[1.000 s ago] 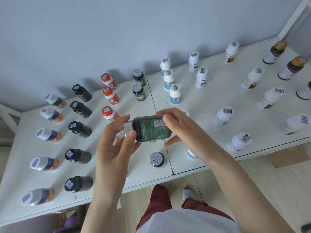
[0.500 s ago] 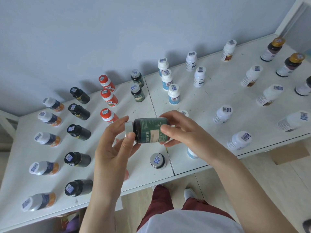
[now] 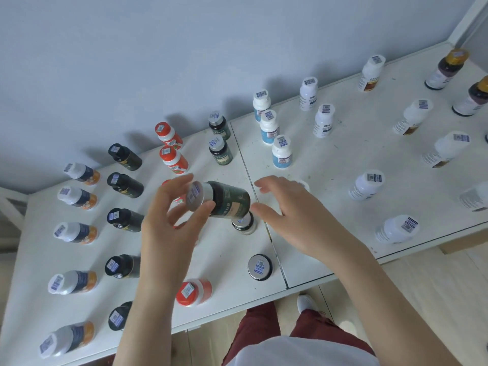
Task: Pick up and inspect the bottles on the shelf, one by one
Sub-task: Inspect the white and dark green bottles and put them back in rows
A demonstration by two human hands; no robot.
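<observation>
Here, a white shelf [image 3: 356, 143] runs from eight o'clock up to two o'clock under a flat grey-blue wall [image 3: 184, 48]. Its matt painted top is scuffed and speckled, and a dark seam [image 3: 244, 159] splits it into two boards. Pale wood floor [image 3: 435, 291] shows at four o'clock.

At nine o'clock stands a column of round orange-labelled bottles [image 3: 78, 198] with white caps. Just on its three o'clock side is a column of glossy black bottles [image 3: 125, 182]. Every cap carries a small barcode sticker.

The left hand [image 3: 169, 225] is raised over the left board near the centre. Its fingers [image 3: 182, 183] and thumb pinch the silvery cap end of the green bottle [image 3: 229, 200]. The bottle is held off the shelf, lying almost level, base toward three o'clock. It is a dark, smooth cylinder with a pale label. Red-capped bottles [image 3: 173, 159] stand at eleven o'clock of it, one partly behind the hand.

The right hand [image 3: 298, 217] hovers just at the bottle's three o'clock side, fingers spread and fairly straight, holding nothing. Whether its thumb touches the base I cannot tell. At six o'clock of it a squat dark bottle [image 3: 260, 266] with a silver lid stands by the seam.

On the right board stand blue-labelled bottles [image 3: 269, 126], plain white plastic bottles [image 3: 365, 184] and, at two o'clock, brown gold-capped bottles [image 3: 446, 70].
</observation>
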